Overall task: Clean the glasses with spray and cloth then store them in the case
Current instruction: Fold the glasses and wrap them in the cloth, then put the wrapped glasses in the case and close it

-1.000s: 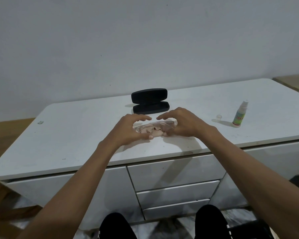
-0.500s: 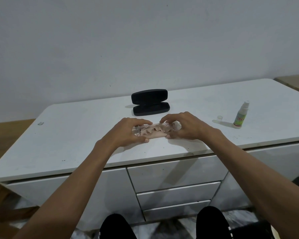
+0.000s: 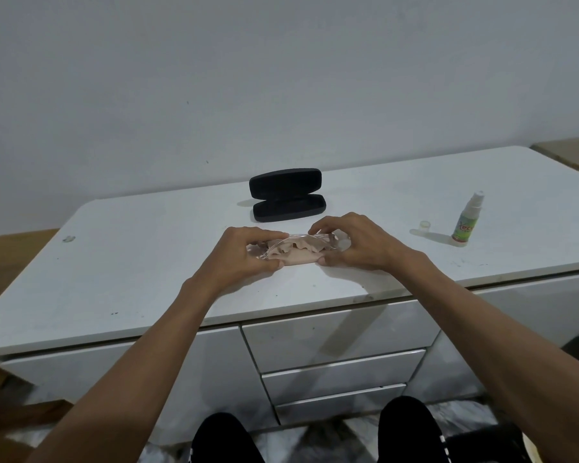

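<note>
Clear-framed glasses (image 3: 291, 239) are held together with a crumpled pink cloth (image 3: 298, 254) just above the white cabinet top (image 3: 154, 262). My left hand (image 3: 244, 255) grips their left end and my right hand (image 3: 351, 242) grips their right end. The cloth is bunched behind and under the lenses. A black glasses case (image 3: 286, 195) lies open just beyond my hands, with nothing visible inside. A small spray bottle (image 3: 465, 219) with a green label stands upright at the right, and its clear cap (image 3: 424, 224) sits beside it.
White drawers (image 3: 335, 335) run below the front edge of the cabinet top. A plain wall rises behind it. My dark-clad knees show at the bottom of the view. A small scrap (image 3: 68, 238) lies at the far left of the top.
My hands have drawn slightly toward me and lowered with the glasses and cloth. The cloth now shows bunched along the lenses. Case, bottle and cap have not moved.
</note>
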Demonstrator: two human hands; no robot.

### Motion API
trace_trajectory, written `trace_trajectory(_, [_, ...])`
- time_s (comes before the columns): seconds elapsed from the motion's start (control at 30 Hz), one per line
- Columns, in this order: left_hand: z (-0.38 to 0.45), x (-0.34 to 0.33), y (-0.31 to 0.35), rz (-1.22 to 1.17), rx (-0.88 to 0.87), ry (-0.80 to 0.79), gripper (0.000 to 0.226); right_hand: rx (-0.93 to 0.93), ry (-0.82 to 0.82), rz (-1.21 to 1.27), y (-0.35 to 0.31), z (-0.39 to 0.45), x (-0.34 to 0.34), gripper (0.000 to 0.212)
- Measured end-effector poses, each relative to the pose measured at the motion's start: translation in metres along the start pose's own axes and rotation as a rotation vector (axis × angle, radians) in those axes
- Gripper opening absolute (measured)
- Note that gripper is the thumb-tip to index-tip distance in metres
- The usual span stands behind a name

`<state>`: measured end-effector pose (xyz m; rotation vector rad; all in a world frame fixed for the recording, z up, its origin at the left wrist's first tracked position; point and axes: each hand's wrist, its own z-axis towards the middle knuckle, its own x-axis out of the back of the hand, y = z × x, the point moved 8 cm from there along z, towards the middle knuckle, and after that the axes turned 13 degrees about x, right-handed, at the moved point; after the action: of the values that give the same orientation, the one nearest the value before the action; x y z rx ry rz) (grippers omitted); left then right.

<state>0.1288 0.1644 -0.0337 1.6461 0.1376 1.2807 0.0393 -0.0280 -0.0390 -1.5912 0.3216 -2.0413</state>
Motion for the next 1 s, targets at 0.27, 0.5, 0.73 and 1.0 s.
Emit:
trace_trajectory(0.27, [0.004,0.006,0.0,-0.07,0.006,0.023,0.047,0.013,0.037,0.013,-0.004,0.004,0.006,0.045])
trace_trajectory(0.5, [0.021,0.016,0.003,0.008,-0.028,0.063,0.052,-0.001,0.095,0.004,0.004,0.017,0.012,0.045])
trace_trajectory(0.73, [0.063,0.033,0.011,0.049,-0.029,0.086,0.052,-0.02,0.137,0.058,0.018,0.054,0.031,0.047])
trace_trajectory(1.0, [0.107,0.028,-0.007,0.097,-0.042,0.091,0.05,-0.011,0.153,0.002,0.051,0.087,0.024,0.04])
